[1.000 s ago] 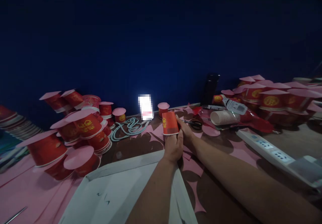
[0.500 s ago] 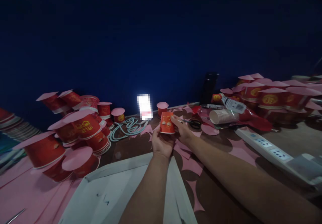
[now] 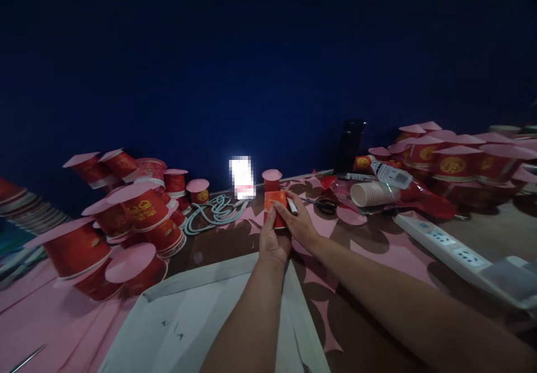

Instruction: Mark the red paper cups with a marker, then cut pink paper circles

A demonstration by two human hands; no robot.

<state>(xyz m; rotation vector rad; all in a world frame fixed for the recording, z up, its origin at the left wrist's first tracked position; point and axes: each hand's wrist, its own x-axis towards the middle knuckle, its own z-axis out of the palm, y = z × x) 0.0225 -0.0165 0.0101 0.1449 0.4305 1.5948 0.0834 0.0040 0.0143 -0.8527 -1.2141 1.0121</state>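
A red paper cup (image 3: 274,198) with gold print is held upside down over the table, its white rim facing down. My left hand (image 3: 273,241) is wrapped around the cup from below and the left, with the thumb on its front. My right hand (image 3: 302,223) is closed at the cup's right side, fingers against it. A small white pen-like stick (image 3: 292,206) shows between the right fingers; its exact kind I cannot make out. Just behind stands another red cup (image 3: 272,182) topped with a pink paper disc.
Disc-topped cups crowd the left (image 3: 142,208) and right (image 3: 455,163). Around my hands lie a pale cable (image 3: 213,213), a lit phone (image 3: 242,177), scissors (image 3: 325,205), a sleeve of cups (image 3: 375,194), a power strip (image 3: 444,244), pink paper scraps (image 3: 321,275) and a white box lid (image 3: 201,317).
The cup has tipped and lowered slightly in my hands. My left thumb has come onto its front, and the right fingers have shifted, showing more of the white stick.
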